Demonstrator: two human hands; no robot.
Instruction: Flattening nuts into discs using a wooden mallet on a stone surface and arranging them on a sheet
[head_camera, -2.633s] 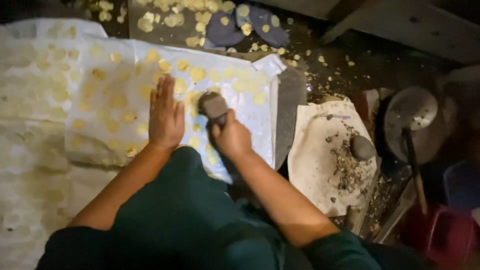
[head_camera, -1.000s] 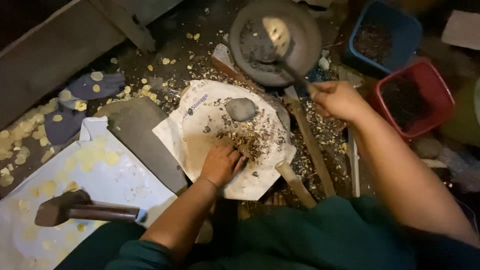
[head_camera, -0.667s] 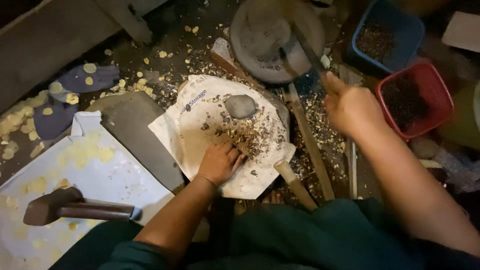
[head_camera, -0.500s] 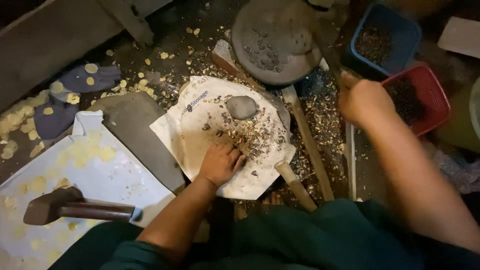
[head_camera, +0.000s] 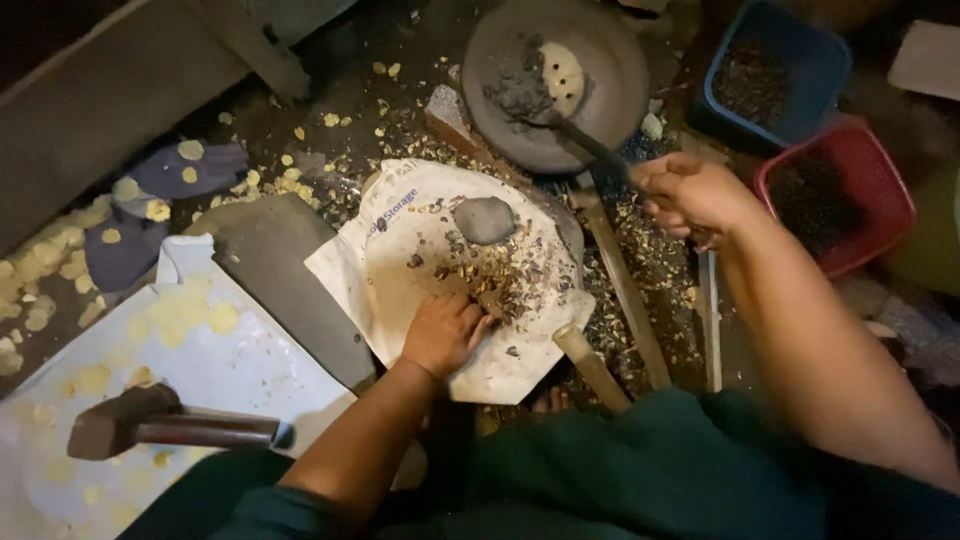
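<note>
My left hand (head_camera: 445, 332) rests on a white sack (head_camera: 410, 270) spread on the ground, its fingers curled in a heap of dark seeds and husks (head_camera: 505, 280). A grey stone (head_camera: 485, 219) lies on the sack above the heap. My right hand (head_camera: 692, 197) is closed around the handle of a dark ladle (head_camera: 585, 145). The ladle's scoop end sits in a round dark pan (head_camera: 555, 80) among grey grit.
A hammer (head_camera: 165, 428) lies on a white sheet (head_camera: 200, 370) at lower left, with flat yellow pieces (head_camera: 180, 312) scattered over it. A grey slab (head_camera: 285, 275) lies between sheet and sack. A blue tub (head_camera: 775, 70) and a red tub (head_camera: 835, 195) hold dark grains at right.
The hammer was put down on the white sheet. My left hand came to rest in the seeds. My right hand swung the ladle around, and its scoop is now down in the pan.
</note>
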